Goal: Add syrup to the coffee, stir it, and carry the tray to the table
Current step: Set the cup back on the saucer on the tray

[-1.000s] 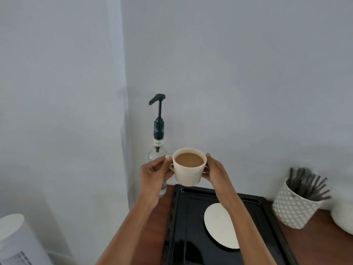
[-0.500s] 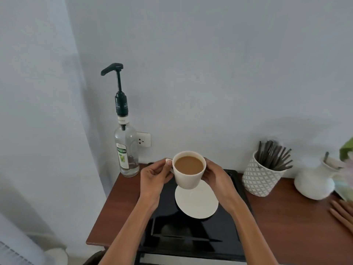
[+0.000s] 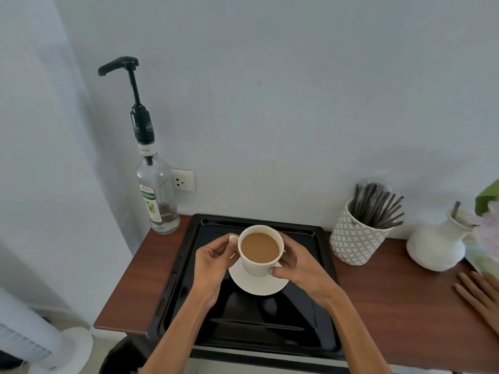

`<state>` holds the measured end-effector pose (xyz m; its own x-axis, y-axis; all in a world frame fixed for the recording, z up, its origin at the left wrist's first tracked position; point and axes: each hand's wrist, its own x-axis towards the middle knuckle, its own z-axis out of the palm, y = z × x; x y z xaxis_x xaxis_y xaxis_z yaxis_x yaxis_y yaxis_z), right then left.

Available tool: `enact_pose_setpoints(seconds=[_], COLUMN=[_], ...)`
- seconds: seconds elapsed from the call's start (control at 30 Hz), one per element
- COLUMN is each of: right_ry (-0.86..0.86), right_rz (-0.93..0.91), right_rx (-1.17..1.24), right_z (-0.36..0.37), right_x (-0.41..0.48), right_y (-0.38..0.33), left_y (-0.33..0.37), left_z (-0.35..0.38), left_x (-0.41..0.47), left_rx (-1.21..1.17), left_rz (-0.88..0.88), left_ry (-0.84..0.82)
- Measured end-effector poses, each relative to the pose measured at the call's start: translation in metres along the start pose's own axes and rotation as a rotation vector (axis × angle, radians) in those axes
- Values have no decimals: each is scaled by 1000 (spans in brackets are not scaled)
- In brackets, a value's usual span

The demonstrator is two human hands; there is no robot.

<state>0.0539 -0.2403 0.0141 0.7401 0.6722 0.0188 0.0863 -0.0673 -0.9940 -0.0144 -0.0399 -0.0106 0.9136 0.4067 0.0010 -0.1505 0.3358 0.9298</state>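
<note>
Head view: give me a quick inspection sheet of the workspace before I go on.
Surface: brown wooden counter against a pale wall.
Job's things: cup of coffee held over the white saucer on the black tray; cannot tell whether cup and saucer touch. Syrup bottle with pump stands upright at the back left corner, apart from the tray.
Clutter: patterned pot of stir sticks right of the tray; white vase further right.
Grippers: left hand at the cup's handle side, right hand around the other side.
Cables: nothing seen; wall socket unused.
Surroundings: another person's fingers rest at the right edge; white fan on the floor at the left.
</note>
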Motion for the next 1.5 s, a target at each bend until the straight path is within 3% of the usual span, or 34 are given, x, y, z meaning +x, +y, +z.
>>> enact_pose_setpoints(seconds=[1.13,1.5], right_ry=[171,176], right_rz=[86,84], right_rx=[5,-51], right_z=[-18,-15], right_x=[2,-1], right_y=[36,27], left_y=[-32,-22], left_z=[7,1], left_x=[22,25], left_rx=[187,287], left_rz=[-194,-171], left_ry=[46,-41])
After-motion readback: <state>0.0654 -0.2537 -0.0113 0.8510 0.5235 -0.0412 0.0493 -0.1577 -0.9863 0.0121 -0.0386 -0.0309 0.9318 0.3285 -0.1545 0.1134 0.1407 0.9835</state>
